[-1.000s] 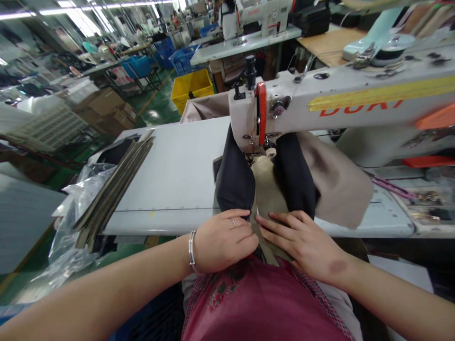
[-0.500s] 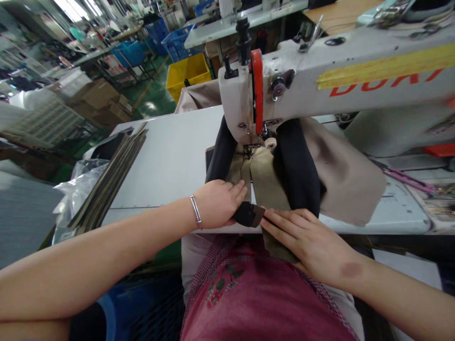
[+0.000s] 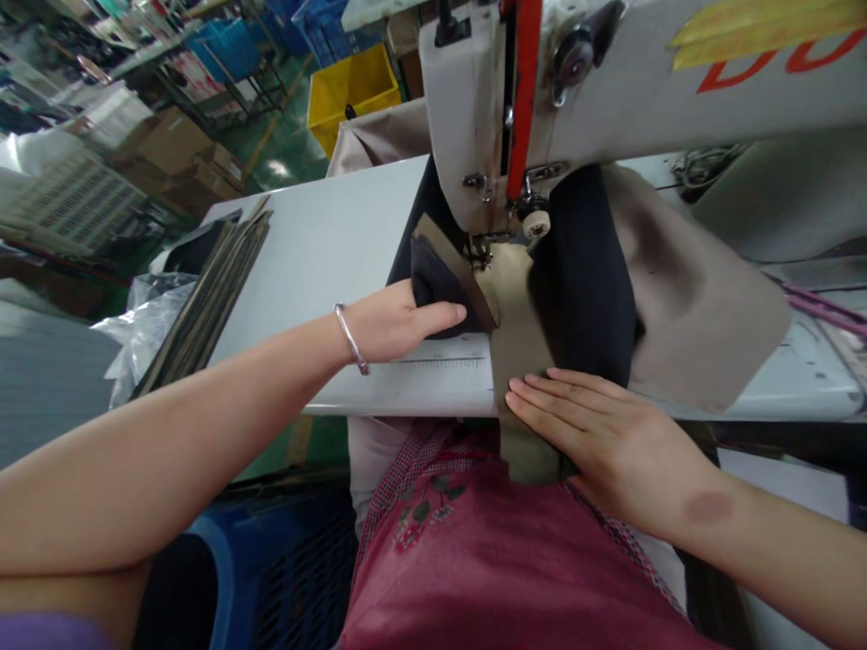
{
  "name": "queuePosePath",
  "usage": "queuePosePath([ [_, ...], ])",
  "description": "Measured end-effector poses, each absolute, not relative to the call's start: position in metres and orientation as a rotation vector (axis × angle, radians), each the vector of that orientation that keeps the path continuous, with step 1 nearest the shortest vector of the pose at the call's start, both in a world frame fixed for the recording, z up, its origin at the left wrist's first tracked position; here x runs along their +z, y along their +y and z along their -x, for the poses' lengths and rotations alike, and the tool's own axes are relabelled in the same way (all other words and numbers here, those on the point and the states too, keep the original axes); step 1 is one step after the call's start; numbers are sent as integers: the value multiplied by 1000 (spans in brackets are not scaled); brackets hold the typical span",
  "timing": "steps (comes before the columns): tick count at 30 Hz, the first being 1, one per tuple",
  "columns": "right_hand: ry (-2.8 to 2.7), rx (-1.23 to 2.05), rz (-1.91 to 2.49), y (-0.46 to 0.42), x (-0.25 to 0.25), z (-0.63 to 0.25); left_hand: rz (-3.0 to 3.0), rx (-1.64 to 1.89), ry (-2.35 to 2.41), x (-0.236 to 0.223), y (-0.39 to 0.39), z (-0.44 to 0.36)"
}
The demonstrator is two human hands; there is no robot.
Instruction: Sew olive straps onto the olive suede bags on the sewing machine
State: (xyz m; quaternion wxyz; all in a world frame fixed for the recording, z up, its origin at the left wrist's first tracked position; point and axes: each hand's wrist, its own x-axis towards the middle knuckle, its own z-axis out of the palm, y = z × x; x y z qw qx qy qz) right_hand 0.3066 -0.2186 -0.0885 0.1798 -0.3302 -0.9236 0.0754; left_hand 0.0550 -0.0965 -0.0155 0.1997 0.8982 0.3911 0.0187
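Observation:
A white sewing machine (image 3: 610,81) stands over a workpiece of tan fabric (image 3: 518,325) and dark navy fabric (image 3: 582,280), with the seam under the needle (image 3: 482,253). My left hand (image 3: 399,323), with a bracelet on the wrist, grips the folded navy-and-tan flap (image 3: 440,275) left of the needle. My right hand (image 3: 610,442) lies flat with fingers stretched on the tan strip at the table's front edge, beside the navy piece.
A stack of long flat strips (image 3: 209,289) lies on plastic at the left end of the white table (image 3: 325,253). Beige cloth (image 3: 704,298) drapes to the right. A yellow bin (image 3: 349,86), blue crates and cardboard boxes (image 3: 176,149) stand behind. A blue crate (image 3: 271,578) is under the table.
My left hand moved forward from the table's edge and lifted the folded flap up beside the needle. My right hand stayed flat on the tan strip. The camera came closer to the machine.

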Motion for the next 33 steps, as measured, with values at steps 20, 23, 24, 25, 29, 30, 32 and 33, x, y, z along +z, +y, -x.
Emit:
queuePosePath([
  [20, -2626, 208, 924, -215, -80, -301, -2337, -70, 1039, -18, -80, -73],
  [23, -2631, 215, 916, -215, -80, -301, -2437, -125, 1075, -16, -88, -74],
  [24, -2635, 214, 913, -215, -80, -301, -2479, -160, 1105, -16, -93, -74],
  [25, -2639, 210, 910, -216, -80, -301, -2528, -198, 1118, -16, -100, -74],
  [29, -2631, 181, 918, -216, -82, -300, -2785, -308, 922, -25, -130, -72],
  [30, -2629, 177, 919, -217, -82, -299, -2833, -306, 878, -28, -136, -71],
  [32, -2632, 160, 916, -217, -82, -298, -2874, -279, 867, -35, -143, -69],
  [33, -2633, 143, 916, -217, -82, -298, -2872, -267, 877, -37, -145, -68],
])
